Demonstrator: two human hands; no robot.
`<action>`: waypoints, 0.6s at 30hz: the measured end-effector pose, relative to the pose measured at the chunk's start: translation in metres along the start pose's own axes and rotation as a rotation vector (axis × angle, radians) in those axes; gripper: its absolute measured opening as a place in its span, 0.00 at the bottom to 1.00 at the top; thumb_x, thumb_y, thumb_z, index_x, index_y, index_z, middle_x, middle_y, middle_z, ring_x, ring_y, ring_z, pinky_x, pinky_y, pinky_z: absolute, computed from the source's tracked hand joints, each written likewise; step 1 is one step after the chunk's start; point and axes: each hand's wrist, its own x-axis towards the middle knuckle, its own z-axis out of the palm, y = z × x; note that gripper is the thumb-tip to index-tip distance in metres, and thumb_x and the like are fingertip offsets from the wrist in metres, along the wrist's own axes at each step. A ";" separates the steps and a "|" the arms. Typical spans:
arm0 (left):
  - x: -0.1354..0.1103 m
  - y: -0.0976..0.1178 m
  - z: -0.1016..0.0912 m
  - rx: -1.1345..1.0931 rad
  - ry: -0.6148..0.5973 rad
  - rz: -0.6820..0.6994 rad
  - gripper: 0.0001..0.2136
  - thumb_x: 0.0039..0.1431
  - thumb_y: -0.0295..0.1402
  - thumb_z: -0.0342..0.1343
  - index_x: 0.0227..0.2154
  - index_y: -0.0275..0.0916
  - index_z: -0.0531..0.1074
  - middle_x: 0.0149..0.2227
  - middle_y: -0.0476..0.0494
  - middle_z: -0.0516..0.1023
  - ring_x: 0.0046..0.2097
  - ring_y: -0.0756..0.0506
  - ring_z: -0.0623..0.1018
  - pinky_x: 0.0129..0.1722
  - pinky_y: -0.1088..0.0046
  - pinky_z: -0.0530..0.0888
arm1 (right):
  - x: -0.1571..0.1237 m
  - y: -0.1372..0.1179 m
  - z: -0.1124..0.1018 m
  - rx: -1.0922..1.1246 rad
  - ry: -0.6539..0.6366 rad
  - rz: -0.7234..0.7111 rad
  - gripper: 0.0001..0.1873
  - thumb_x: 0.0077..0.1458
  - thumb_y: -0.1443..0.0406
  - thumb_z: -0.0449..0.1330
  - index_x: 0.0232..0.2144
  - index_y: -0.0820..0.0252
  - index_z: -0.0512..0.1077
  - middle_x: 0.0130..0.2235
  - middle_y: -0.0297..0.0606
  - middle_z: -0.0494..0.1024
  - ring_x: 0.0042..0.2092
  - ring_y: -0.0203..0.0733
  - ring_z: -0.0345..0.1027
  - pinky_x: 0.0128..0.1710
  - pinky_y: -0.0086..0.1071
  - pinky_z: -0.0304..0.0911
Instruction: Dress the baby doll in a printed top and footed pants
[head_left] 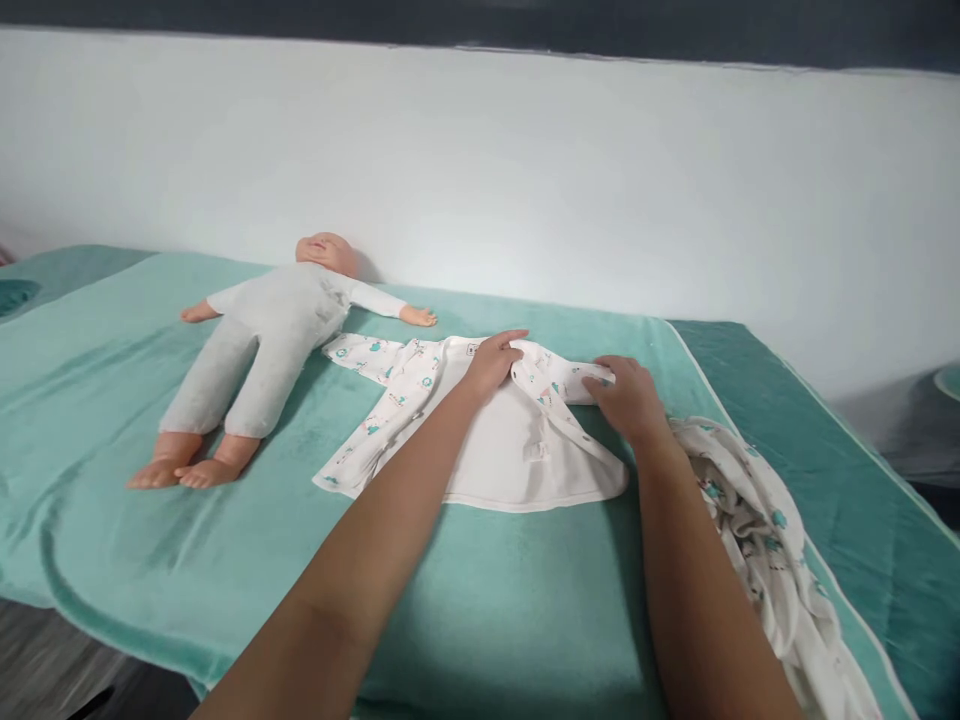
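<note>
A white baby shirt (499,450) with a green animal print lies spread on the green blanket, its front laid apart so the plain inside shows. At the neckline, my left hand (493,365) has its fingers closed on the collar edge, one finger pointing out to the right. My right hand (630,395) pinches the end of the sleeve on the right. The other sleeve (364,350) stretches left toward a baby doll (274,310), which lies on its back with a white cloth body and bare head, hands and feet.
A crumpled cloth (772,540) with a similar print lies beside my right forearm. The light green blanket (495,600) covers the bed, with a darker green cover (847,480) on the right. A white wall (480,180) rises behind.
</note>
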 end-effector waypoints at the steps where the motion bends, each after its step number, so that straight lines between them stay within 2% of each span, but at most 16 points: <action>1: 0.000 0.002 0.000 0.014 0.010 -0.007 0.23 0.54 0.28 0.58 0.55 0.41 0.75 0.26 0.53 0.64 0.27 0.52 0.67 0.29 0.75 0.64 | 0.002 0.008 0.002 -0.069 0.018 0.066 0.19 0.53 0.57 0.60 0.44 0.62 0.75 0.48 0.53 0.76 0.52 0.58 0.67 0.56 0.52 0.61; 3: -0.003 0.005 0.000 0.053 0.000 -0.006 0.24 0.55 0.31 0.59 0.57 0.44 0.73 0.30 0.50 0.69 0.31 0.50 0.71 0.33 0.74 0.68 | 0.005 0.022 0.003 -0.143 0.076 0.178 0.20 0.53 0.54 0.60 0.42 0.63 0.74 0.45 0.54 0.76 0.50 0.59 0.67 0.56 0.54 0.61; 5: -0.014 0.009 0.002 0.121 -0.023 0.013 0.25 0.57 0.34 0.61 0.59 0.46 0.71 0.39 0.46 0.74 0.40 0.47 0.75 0.41 0.72 0.71 | 0.008 0.033 0.002 -0.141 0.124 0.226 0.21 0.53 0.53 0.60 0.42 0.63 0.73 0.43 0.53 0.75 0.49 0.59 0.67 0.55 0.54 0.61; 7: -0.029 0.011 0.009 0.197 -0.024 0.030 0.26 0.57 0.37 0.62 0.60 0.47 0.70 0.48 0.42 0.76 0.49 0.42 0.76 0.49 0.68 0.71 | 0.011 0.038 0.002 -0.103 0.131 0.272 0.21 0.52 0.53 0.60 0.42 0.62 0.72 0.42 0.52 0.75 0.48 0.57 0.67 0.53 0.51 0.62; 9: -0.046 0.012 0.017 0.236 -0.017 0.034 0.27 0.57 0.36 0.62 0.61 0.46 0.69 0.54 0.40 0.76 0.54 0.40 0.75 0.54 0.66 0.70 | 0.012 0.039 0.003 -0.063 0.128 0.323 0.21 0.51 0.54 0.62 0.43 0.62 0.71 0.42 0.51 0.75 0.47 0.56 0.68 0.51 0.49 0.64; 12: -0.068 0.012 0.029 0.199 -0.008 0.001 0.27 0.58 0.34 0.62 0.61 0.45 0.68 0.54 0.39 0.77 0.48 0.43 0.78 0.52 0.65 0.72 | 0.013 0.041 0.005 0.007 0.174 0.363 0.20 0.49 0.55 0.64 0.41 0.61 0.71 0.41 0.50 0.76 0.45 0.55 0.69 0.51 0.49 0.64; 15: -0.079 0.012 0.030 0.065 -0.010 -0.065 0.26 0.57 0.31 0.62 0.59 0.43 0.69 0.46 0.41 0.79 0.36 0.49 0.77 0.45 0.67 0.75 | 0.013 0.044 0.007 0.153 0.230 0.386 0.18 0.45 0.57 0.65 0.37 0.59 0.71 0.39 0.47 0.77 0.43 0.53 0.70 0.51 0.49 0.65; 18: -0.083 0.013 0.024 -0.079 -0.004 -0.103 0.22 0.56 0.29 0.63 0.55 0.40 0.74 0.38 0.44 0.77 0.32 0.52 0.76 0.43 0.69 0.75 | 0.015 0.044 0.009 0.278 0.260 0.378 0.16 0.45 0.59 0.64 0.37 0.59 0.72 0.38 0.44 0.78 0.39 0.48 0.72 0.46 0.44 0.69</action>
